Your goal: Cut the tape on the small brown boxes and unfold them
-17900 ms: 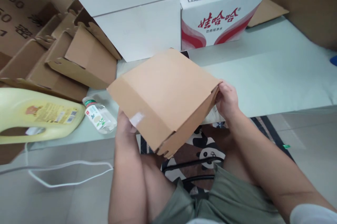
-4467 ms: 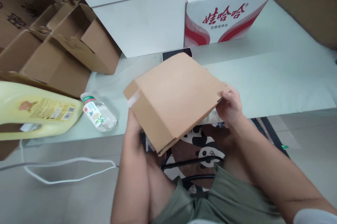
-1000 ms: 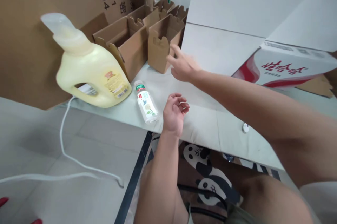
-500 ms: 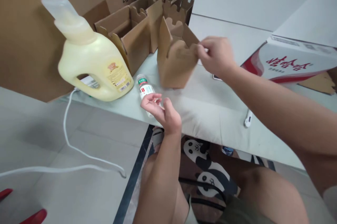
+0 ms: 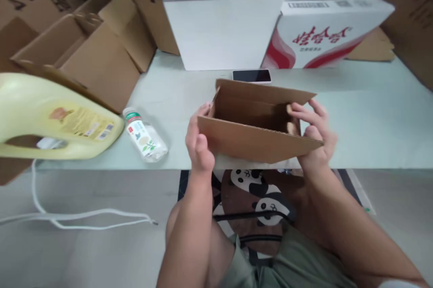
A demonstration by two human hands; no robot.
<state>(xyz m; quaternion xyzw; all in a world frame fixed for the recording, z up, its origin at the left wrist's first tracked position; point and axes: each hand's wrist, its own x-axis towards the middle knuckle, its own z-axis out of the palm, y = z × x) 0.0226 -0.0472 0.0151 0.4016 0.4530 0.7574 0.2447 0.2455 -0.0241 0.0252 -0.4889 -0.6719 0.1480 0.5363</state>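
An open-topped cardboard box (image 5: 260,140) is held between my two hands at the table's front edge, tilted so that its dark inside faces me. My left hand (image 5: 200,141) presses against its left end, thumb up along the near corner. At the right end my right hand (image 5: 314,132) grips the wall, with fingertips over the rim and the thumb at the near corner. To the left of the box a clear plastic bottle (image 5: 145,137) with a green-and-white label lies on the table.
A large pale yellow jug (image 5: 61,116) lies at the left, before several open cardboard boxes (image 5: 98,67). A phone (image 5: 252,76) rests behind the held box. White cartons (image 5: 223,30) and a red-and-white carton (image 5: 321,30) line the back. A white cable (image 5: 101,212) hangs at lower left.
The cardboard box has come away from the other boxes to in front of me. My left hand, earlier beside the bottle, is now on the box too. My view has turned right.
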